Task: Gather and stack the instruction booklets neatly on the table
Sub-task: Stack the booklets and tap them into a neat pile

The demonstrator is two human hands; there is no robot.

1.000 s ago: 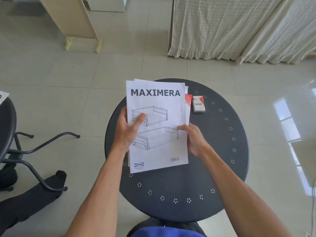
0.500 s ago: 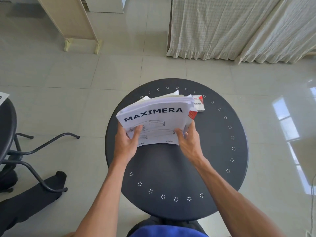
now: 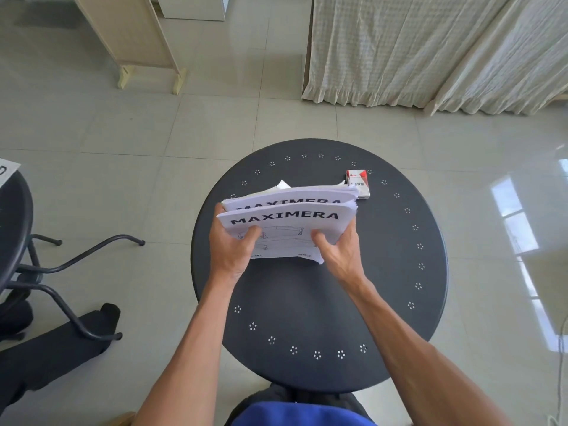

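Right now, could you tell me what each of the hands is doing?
Left hand: closed on the left edge of the booklets.
Right hand: closed on their right edge.

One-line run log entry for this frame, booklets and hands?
booklets: tilted, near edge on table | left hand: gripping | right hand: gripping | stack: uneven | small box: behind

Both bare forearms reach forward from the lower edge of the view and converge toward the middle. The left hand (image 3: 231,253) grips the near left corner of the booklets (image 3: 289,222), thumb on top, fingers curled underneath. The right hand (image 3: 339,252) clasps the near right corner the same way, thumb pressed on the cover, wrist bent slightly inward.
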